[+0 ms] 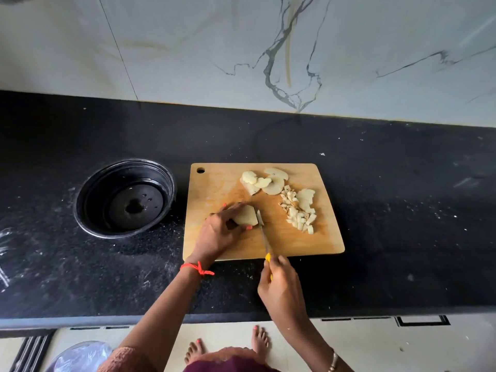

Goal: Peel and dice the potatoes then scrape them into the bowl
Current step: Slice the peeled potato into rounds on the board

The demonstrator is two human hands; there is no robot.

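The job looks about midway. On the wooden cutting board (228, 189) the left hand (218, 232) clamps its fingers over a peeled potato piece (244, 216), holding it down near the board's middle. The right hand (279, 285) is closed around the yellow handle of a knife (264, 238), whose blade sits against the potato's cut face with a thin slice (259, 218) standing just beside it.

A heap of diced potato (298, 213) lies on the right part of the board, and several flat slices (264, 181) wait near the far edge, not yet cut into cubes. The black bowl (88, 194) stands on the dark counter (402, 210) to the left of the board, apart from it; it seems to hold only a little water, though glare on its dark inside makes that uncertain.

So peeling appears done for what shows here; slicing, the rest of the dicing, and all of the scraping are left.

No brand, label or writing can be read anywhere.
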